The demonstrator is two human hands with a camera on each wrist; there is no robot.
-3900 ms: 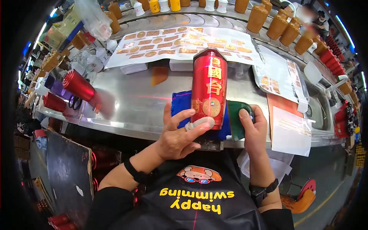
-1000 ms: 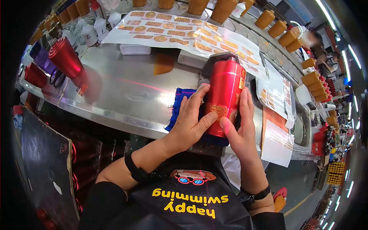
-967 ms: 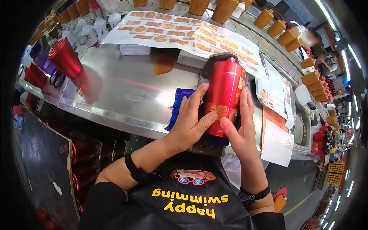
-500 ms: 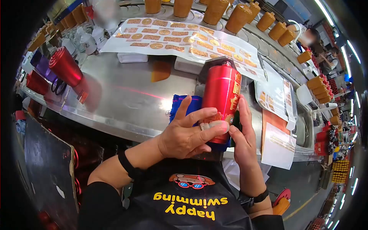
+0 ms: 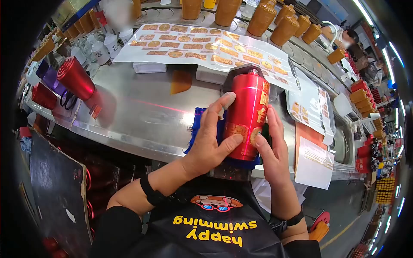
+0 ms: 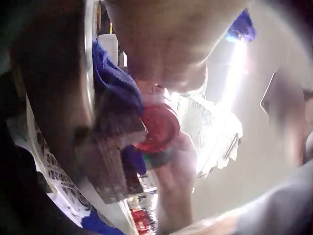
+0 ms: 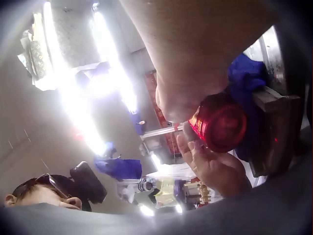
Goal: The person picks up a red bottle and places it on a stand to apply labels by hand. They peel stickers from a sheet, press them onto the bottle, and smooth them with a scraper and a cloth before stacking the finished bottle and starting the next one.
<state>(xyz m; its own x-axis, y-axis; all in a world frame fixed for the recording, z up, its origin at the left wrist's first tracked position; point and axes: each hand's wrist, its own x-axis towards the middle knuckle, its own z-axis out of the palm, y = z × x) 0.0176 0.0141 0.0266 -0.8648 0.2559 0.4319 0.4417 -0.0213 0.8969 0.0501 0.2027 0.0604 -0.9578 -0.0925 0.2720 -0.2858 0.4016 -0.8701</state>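
Left hand [image 5: 206, 148] swings to left side of red bottle [image 5: 245, 105], thumb on label [image 5: 232, 130]; right hand [image 5: 274, 150] opposite; fingers straight on both.

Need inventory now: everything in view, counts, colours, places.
Metal bench: one, silver, centre
Bottle: one, red, centre
Cloth: one, blue, beneath bottle
Flat piece: one, green, bottle's right
Label sheet: one, white, bench back
Boxes: two, white, under label sheet
Patch: one, amber, on bench
Containers: two, red, bench left
Jars: many, brown, beyond label sheet
Papers: several, white, bench right
Sink: one, silver, right
Apron: one, black, near edge
Left hand: one, bare, bottle's left
Right hand: one, bare, bottle's right
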